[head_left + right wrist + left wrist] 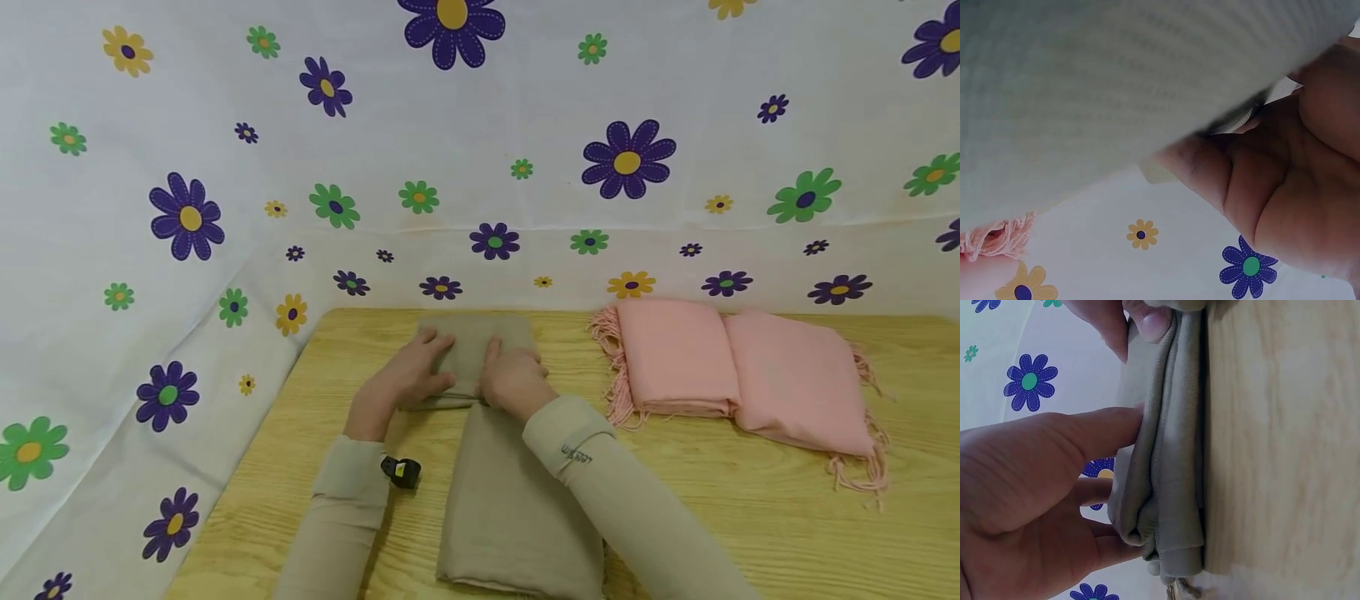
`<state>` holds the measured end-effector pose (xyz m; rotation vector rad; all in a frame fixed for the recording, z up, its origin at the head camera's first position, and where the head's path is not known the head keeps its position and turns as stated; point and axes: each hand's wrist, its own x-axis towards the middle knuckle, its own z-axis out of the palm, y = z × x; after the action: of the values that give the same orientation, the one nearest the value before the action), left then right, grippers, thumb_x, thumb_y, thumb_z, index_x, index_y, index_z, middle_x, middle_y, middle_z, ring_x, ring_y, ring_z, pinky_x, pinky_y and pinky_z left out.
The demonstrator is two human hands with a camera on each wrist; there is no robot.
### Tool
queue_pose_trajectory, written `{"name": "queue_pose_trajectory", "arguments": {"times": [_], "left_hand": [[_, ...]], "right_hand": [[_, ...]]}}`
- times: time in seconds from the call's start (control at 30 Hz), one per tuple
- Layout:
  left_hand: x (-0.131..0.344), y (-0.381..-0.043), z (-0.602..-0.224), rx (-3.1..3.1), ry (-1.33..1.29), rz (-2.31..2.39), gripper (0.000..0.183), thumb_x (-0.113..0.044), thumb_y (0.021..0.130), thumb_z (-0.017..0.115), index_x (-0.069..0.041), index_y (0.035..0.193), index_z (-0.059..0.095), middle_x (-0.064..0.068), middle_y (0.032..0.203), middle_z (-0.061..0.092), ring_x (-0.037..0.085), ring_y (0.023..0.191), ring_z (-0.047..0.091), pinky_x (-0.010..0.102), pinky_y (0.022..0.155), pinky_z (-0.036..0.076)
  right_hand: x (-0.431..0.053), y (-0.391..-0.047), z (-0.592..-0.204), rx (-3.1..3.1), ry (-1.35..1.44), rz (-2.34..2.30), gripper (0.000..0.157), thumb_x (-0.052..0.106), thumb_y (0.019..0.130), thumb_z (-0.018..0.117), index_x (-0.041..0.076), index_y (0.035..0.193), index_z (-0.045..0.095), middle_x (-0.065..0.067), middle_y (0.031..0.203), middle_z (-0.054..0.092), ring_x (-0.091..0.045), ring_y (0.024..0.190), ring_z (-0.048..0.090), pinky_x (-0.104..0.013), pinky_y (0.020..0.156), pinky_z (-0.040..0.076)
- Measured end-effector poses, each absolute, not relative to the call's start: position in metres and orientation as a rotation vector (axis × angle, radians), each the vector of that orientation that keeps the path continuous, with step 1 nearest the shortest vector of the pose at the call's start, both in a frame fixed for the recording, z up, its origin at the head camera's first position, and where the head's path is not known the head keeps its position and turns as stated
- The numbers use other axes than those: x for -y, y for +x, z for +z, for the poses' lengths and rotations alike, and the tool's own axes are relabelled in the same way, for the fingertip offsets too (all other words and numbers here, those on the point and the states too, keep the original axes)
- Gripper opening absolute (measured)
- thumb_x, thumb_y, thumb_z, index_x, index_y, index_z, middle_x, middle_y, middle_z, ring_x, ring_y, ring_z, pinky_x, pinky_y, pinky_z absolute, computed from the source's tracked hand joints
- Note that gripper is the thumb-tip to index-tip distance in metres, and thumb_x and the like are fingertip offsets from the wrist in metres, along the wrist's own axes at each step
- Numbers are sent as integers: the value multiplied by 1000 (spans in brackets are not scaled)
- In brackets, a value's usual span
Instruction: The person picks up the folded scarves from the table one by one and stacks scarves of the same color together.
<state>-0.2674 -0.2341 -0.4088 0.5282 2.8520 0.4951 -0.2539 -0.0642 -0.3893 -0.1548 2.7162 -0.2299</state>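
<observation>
A beige scarf [517,500] lies folded on the table. Its far section [468,367] is a flat folded packet, and a longer section reaches toward the front. My left hand [408,371] rests on the packet's left side with its fingers spread. In the left wrist view, the left thumb [1113,428] touches the layered edge of the scarf [1169,456]. My right hand [517,379] presses on the packet's right part, near where the two sections meet. A beige sleeve [1116,75] hides much of the right hand [1297,187] in the right wrist view.
A pink fringed scarf [678,358], folded into two pads side by side, lies at the right. Behind the wooden table [315,433] hangs a white cloth with printed flowers [525,108]. A small black device [402,472] is beside the left cuff.
</observation>
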Motion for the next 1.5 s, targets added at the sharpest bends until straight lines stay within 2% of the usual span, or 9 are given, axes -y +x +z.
{"name": "queue_pose_trajectory", "arguments": {"times": [0.37,0.63,1.07,1.17,1.33,1.5], "left_hand": [[234,-274,-402,-2819,533,518,67,-14,93,64,0,152,36,30,159,21,46,144,26,53,115,26],[233,-278,-404,-2824,508,566,73,-9,82,61,-1,151,38,28,159,22,48,142,29,55,113,29],[233,-281,-406,-2831,510,593,71,-10,81,62,-3,149,40,27,158,24,50,141,29,56,113,30],[234,-283,-409,-2831,509,587,68,-10,85,60,-4,149,40,26,159,23,50,142,28,57,113,28],[238,-285,-414,-2836,530,603,51,-11,98,49,-3,148,41,27,158,24,48,143,28,57,114,25],[236,-286,-416,-2861,522,654,43,-17,104,46,-3,145,45,26,154,31,47,138,36,58,113,27]], "right_hand": [[68,-256,-388,-2720,-152,-135,84,52,99,53,10,160,13,-37,136,48,-49,124,50,-56,94,49],[71,-255,-388,-2753,-128,-94,85,55,97,53,10,160,16,-35,131,54,-47,115,57,-55,86,53],[70,-256,-388,-2743,-155,-44,85,57,99,48,8,160,14,-35,132,54,-46,116,58,-54,87,53],[70,-256,-388,-2738,-153,-45,85,57,99,48,8,160,13,-36,132,53,-46,116,58,-54,87,53],[70,-257,-390,-2732,-144,-64,86,57,98,50,9,160,13,-35,128,56,-44,112,60,-53,87,53],[64,-259,-394,-2726,-215,-93,88,57,98,50,5,159,13,-29,127,59,-34,107,63,-49,89,53]]}}
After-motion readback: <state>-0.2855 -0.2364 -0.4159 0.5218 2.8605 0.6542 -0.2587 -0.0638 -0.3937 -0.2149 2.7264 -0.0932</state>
